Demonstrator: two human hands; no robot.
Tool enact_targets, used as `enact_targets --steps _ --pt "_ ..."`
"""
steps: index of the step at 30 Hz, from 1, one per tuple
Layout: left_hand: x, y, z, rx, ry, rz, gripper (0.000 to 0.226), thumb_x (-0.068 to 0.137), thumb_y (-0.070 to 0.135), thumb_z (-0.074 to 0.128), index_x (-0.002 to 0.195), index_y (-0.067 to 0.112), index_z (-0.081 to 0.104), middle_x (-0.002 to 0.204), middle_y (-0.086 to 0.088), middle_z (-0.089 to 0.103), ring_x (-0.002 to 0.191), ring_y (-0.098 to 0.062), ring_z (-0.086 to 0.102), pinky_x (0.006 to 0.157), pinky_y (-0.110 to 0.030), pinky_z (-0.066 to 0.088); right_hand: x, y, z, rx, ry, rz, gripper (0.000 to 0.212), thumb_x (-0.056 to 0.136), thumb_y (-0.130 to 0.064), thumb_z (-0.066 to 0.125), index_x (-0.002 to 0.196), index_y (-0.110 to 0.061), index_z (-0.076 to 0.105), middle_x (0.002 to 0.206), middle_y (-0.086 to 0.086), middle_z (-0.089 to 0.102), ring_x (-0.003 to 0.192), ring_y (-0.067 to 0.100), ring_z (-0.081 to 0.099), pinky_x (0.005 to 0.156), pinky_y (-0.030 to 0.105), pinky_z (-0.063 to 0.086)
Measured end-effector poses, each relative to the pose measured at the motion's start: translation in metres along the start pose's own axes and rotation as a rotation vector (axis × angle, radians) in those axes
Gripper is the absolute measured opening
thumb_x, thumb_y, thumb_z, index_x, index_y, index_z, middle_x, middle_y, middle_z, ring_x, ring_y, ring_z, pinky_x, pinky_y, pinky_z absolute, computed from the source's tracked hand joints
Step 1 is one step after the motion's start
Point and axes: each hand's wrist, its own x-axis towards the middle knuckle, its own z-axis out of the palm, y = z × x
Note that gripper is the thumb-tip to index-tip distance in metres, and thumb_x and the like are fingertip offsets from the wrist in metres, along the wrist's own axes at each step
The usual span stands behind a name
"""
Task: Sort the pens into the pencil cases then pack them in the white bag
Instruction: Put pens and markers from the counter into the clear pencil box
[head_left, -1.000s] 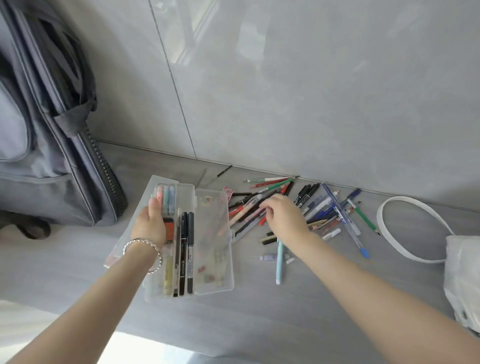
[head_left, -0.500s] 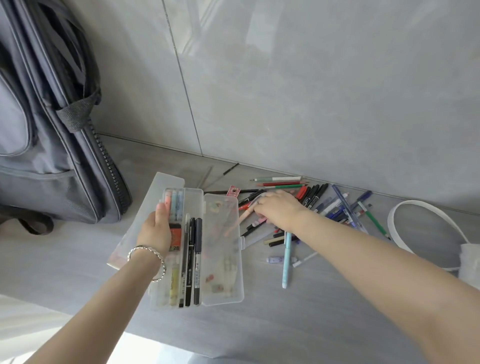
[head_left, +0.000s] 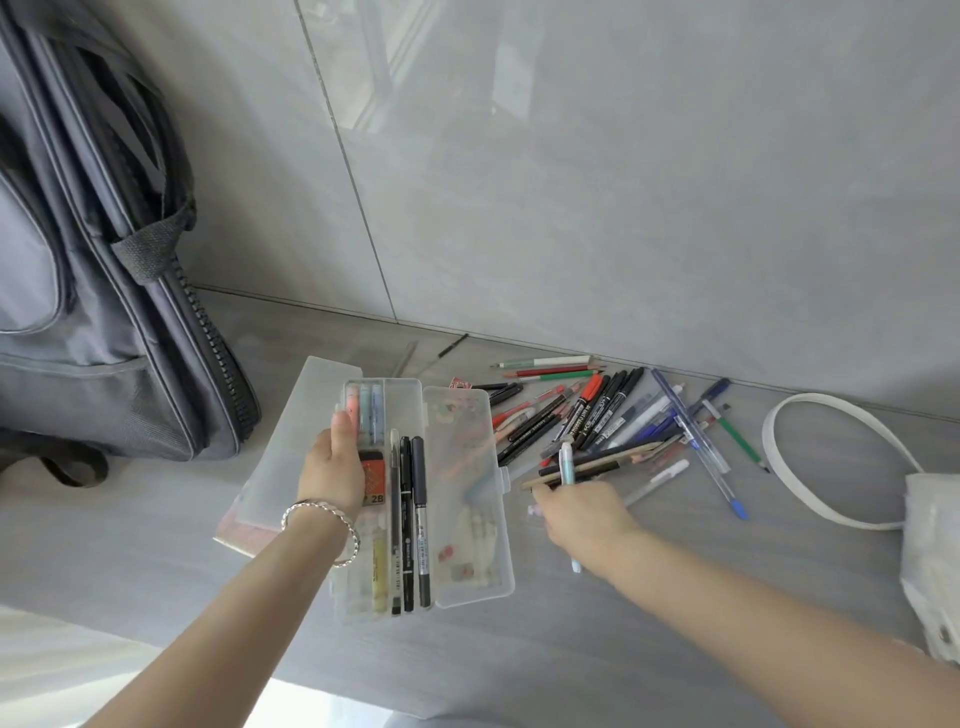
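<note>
- Left hand (head_left: 332, 467) lies on the open clear plastic pencil case (head_left: 384, 493), thumb laid along the left compartment, fingers wrapped under the edge and out of sight.
- A silver bracelet (head_left: 323, 525) sits on that wrist.
- Inside the case: three dark pens (head_left: 410, 525) side by side, a yellow-barrelled one left of them, pastel markers at the far end, an orange "2B" lead box (head_left: 372, 480) just beside the thumb.
- The hinged lid (head_left: 467, 499) lies flat to the right, cartoon stickers showing through.
- A second frosted case (head_left: 280, 457) lies partly beneath the first, on its left.
- Right hand (head_left: 582, 514) is down on the grey surface (head_left: 519, 649) at the near edge of the loose pen pile (head_left: 613, 421), fingers curled around a pale blue pen (head_left: 567, 462); the fingertips are hidden, so the exact grip can't be made out.
- The pile holds black markers, red pens, blue ballpoints and a green pencil, crossed over each other against the wall (head_left: 623, 182).
- White bag (head_left: 935, 566) at the right edge, its strap (head_left: 789, 467) looped on the surface, apart from the pens.
- Grey backpack (head_left: 93, 270) stands at the left.
</note>
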Motion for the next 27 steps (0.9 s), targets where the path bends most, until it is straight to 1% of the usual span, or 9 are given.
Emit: enact_targets --steps 4,6,8,11,13,17,22,25,27 --pt "-0.006 -0.002 0.004 -0.049 0.014 -0.059 0.057 0.095 0.053 0.022 0.113 0.008 0.051 0.096 -0.009 0.057 0.094 -0.028 0.053 0.088 -0.038 0.042 -0.003 0.019 -0.012 0.377 0.245 0.177 0.018 0.095 -0.021 0.042 0.104 -0.01 0.054 0.103 0.006 0.064 0.079 0.023 0.063 0.065 0.032 0.051" --pt "-0.012 -0.001 0.007 -0.076 0.025 -0.066 0.051 0.095 0.053 0.022 0.106 0.012 0.049 0.085 -0.004 0.055 0.09 -0.026 0.051 0.083 -0.035 0.04 -0.013 0.026 -0.028 0.611 0.463 0.259 0.015 0.092 -0.025 0.048 0.083 -0.014 0.051 0.089 0.001 0.055 0.066 0.015 0.052 0.058 0.029 0.045" --pt "-0.019 0.002 0.011 -0.078 0.026 -0.05 0.054 0.094 0.054 0.023 0.111 0.011 0.05 0.092 -0.005 0.057 0.092 -0.026 0.052 0.083 -0.033 0.039 -0.027 0.02 -0.046 0.816 0.582 0.258 0.028 0.089 -0.024 0.053 0.066 -0.017 0.04 0.071 -0.007 0.045 0.057 0.005 0.043 0.05 0.018 0.033" --pt "-0.027 0.006 0.021 -0.115 -0.007 -0.025 0.061 0.093 0.057 0.025 0.118 0.01 0.053 0.104 -0.008 0.06 0.094 -0.026 0.057 0.085 -0.035 0.045 -0.055 -0.012 -0.072 1.241 0.434 0.035 0.011 0.086 -0.016 0.059 0.08 -0.008 0.056 0.077 -0.006 0.061 0.067 -0.008 0.055 0.063 -0.002 0.038" --pt "-0.033 0.009 0.028 -0.129 -0.031 -0.011 0.06 0.092 0.058 0.026 0.113 0.011 0.056 0.102 -0.008 0.063 0.09 -0.026 0.059 0.082 -0.035 0.047 -0.069 -0.034 -0.074 1.383 0.376 -0.116 0.007 0.085 -0.011 0.061 0.092 -0.01 0.058 0.079 -0.007 0.063 0.075 -0.009 0.059 0.073 -0.001 0.042" --pt "-0.043 0.012 0.04 -0.171 -0.082 -0.057 0.075 0.081 0.072 0.028 0.111 0.011 0.058 0.103 -0.012 0.066 0.095 -0.031 0.063 0.092 -0.048 0.049 -0.073 -0.058 -0.054 1.124 0.518 -0.155 0.026 0.082 -0.023 0.056 0.106 -0.028 0.061 0.077 -0.024 0.054 0.077 -0.004 0.06 0.074 0.016 0.053" --pt "-0.052 0.018 0.048 -0.176 -0.122 -0.052 0.086 0.07 0.084 0.025 0.104 0.014 0.061 0.099 -0.009 0.068 0.092 -0.029 0.065 0.089 -0.049 0.051 -0.08 -0.054 -0.036 0.884 0.578 -0.15 0.029 0.075 -0.041 0.043 0.089 -0.028 0.065 0.088 -0.017 0.053 0.072 -0.004 0.06 0.062 0.025 0.055" --pt "-0.054 0.02 0.05 -0.218 -0.138 -0.065 0.083 0.067 0.085 0.028 0.101 0.016 0.06 0.098 -0.01 0.069 0.091 -0.029 0.066 0.088 -0.051 0.052 -0.087 -0.043 -0.044 0.964 0.555 -0.112 0.041 0.079 -0.056 0.039 0.1 -0.032 0.064 0.086 -0.024 0.044 0.079 -0.015 0.052 0.069 0.008 0.045" --pt "-0.055 0.02 0.05 -0.26 -0.145 -0.078 0.084 0.061 0.087 0.031 0.098 0.018 0.059 0.098 -0.011 0.069 0.091 -0.031 0.067 0.086 -0.052 0.053 -0.092 -0.037 -0.053 1.134 0.553 -0.071 0.04 0.082 -0.058 0.034 0.1 -0.033 0.06 0.086 -0.024 0.046 0.085 -0.01 0.05 0.074 0.006 0.038"
